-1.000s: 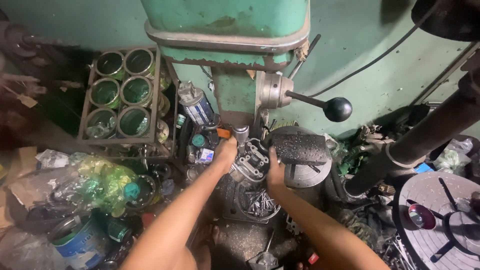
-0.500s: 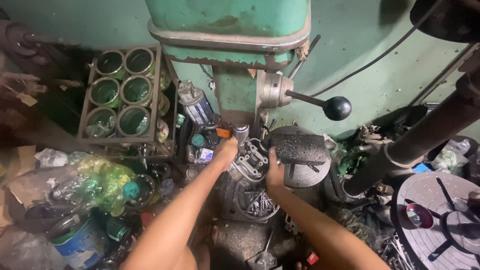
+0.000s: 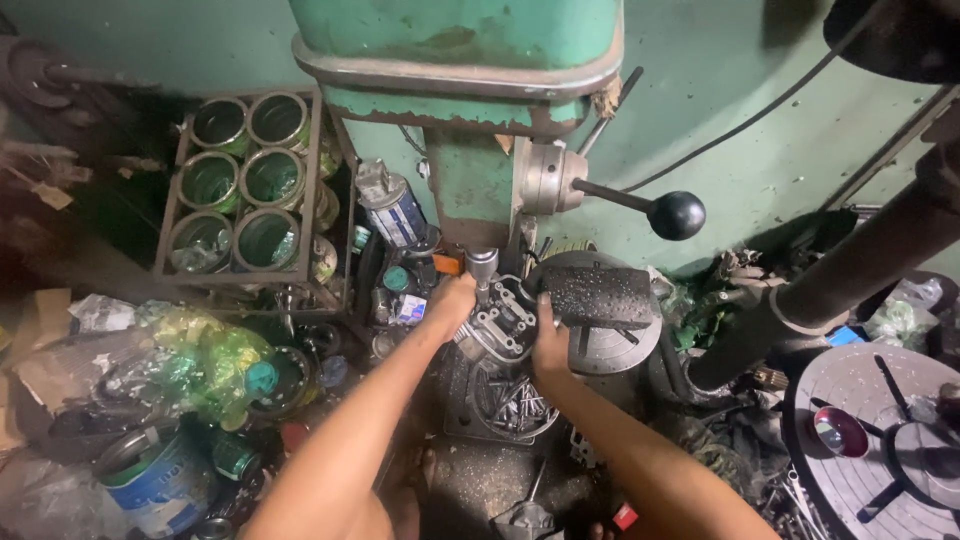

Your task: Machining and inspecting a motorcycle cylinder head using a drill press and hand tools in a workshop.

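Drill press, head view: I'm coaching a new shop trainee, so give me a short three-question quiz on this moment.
1. True or false: both hands are on the metal casting under the spindle.
2. Which hand is nearer the black plate? A) left hand B) right hand
3. What ends the feed lever?

Key: 1 true; 2 B; 3 a black ball knob.

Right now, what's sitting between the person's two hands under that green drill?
In the head view, a grey metal casting sits between the left hand and right hand, both gripping it. The drill's chuck hangs just above it.
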